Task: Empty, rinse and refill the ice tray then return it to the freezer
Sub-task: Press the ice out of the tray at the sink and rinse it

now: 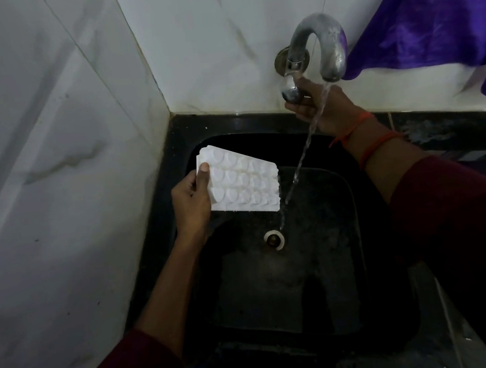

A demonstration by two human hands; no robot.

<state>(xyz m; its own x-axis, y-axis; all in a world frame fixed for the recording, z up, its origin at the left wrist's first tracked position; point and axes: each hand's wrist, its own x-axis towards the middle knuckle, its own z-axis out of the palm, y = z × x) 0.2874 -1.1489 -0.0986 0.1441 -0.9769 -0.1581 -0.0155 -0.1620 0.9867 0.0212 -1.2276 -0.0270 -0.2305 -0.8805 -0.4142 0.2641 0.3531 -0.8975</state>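
The left hand (190,201) holds a white plastic ice tray (244,183) of heart-shaped cells by its left end, thumb on top and fingers clamped beneath. The tray hangs tilted over the back left of the black stone sink (281,296). Its right end is just beside the thin stream of water (301,164), which falls from the curved metal tap (320,41) toward the round drain (273,239). The right hand (325,111), orange thread at its wrist, has its fingers curled round the metal tap knob (290,91). A purple cloth (434,4) hangs at far right.
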